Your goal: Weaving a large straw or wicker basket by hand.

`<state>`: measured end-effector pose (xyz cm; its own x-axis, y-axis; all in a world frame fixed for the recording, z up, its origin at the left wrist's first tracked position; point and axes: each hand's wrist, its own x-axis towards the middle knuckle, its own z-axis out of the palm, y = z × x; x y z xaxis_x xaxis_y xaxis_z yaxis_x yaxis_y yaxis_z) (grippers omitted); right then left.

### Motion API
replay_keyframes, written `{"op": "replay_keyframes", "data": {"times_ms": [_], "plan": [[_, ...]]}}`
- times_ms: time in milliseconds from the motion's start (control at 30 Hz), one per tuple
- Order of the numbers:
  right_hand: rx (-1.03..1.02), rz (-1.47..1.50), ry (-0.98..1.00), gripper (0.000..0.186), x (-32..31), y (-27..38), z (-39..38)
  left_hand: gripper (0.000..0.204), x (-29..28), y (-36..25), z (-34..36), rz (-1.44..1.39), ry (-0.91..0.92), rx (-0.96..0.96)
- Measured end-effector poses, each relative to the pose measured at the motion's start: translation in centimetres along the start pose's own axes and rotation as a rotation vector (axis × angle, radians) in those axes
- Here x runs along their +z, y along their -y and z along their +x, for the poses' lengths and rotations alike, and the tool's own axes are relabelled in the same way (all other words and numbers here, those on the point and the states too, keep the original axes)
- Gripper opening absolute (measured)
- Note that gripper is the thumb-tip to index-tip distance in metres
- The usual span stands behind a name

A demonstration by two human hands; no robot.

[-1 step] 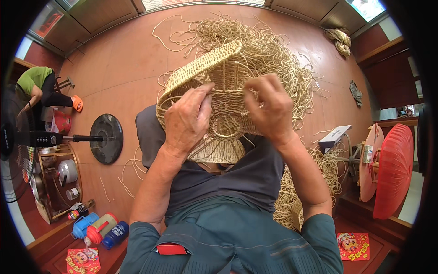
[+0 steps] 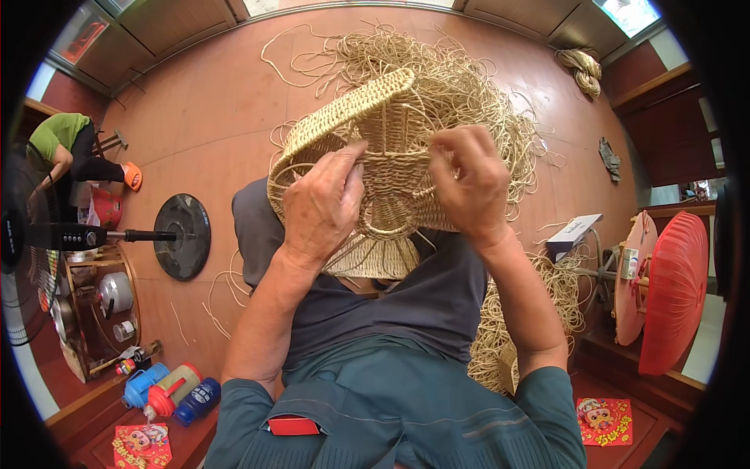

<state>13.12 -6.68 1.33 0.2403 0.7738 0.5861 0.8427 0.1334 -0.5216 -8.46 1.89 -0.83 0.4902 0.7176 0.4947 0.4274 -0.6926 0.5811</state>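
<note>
Currently both hands clench the tan half-woven straw basket (image 2: 375, 156): left hand (image 2: 320, 205), right hand (image 2: 467, 181). Risk: loose straw strands (image 2: 469, 86) at 12 o'clock could snag, loosening the weave.

We see a reddish-brown tiled floor (image 2: 195, 102) lit by daylight from windows (image 2: 625, 12) at the far wall. A standing fan's round black base (image 2: 182, 236) rests at the floor's left edge beside a low wooden shelf (image 2: 86, 313). A red fan (image 2: 672, 293) stands at the right edge.
</note>
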Motion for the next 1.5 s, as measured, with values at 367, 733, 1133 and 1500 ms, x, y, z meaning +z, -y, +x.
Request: {"op": "replay_keyframes", "data": {"times_ms": [367, 733, 1133, 1500], "plan": [[0.276, 0.152, -0.012, 0.010, -0.6, -3.4, -2.6, 0.035, -0.2, -0.4, -0.5, -0.051, 0.097, -0.021], [0.301, 0.145, -0.184, 0.024, -1.7, -7.5, -4.7, 0.020, -9.6, 12.6, -8.9, -0.361, -0.417, -0.687], [0.546, -0.117, 0.143, 0.049, -5.1, -25.9, -15.3, 0.018, -9.6, 30.0, -49.7, -0.274, -0.475, -1.661], [0.918, 0.140, 0.066, 0.055, -3.8, -15.2, -12.4, 0.025, 6.1, 27.1, -61.7, -0.260, 0.027, -1.797]]}}
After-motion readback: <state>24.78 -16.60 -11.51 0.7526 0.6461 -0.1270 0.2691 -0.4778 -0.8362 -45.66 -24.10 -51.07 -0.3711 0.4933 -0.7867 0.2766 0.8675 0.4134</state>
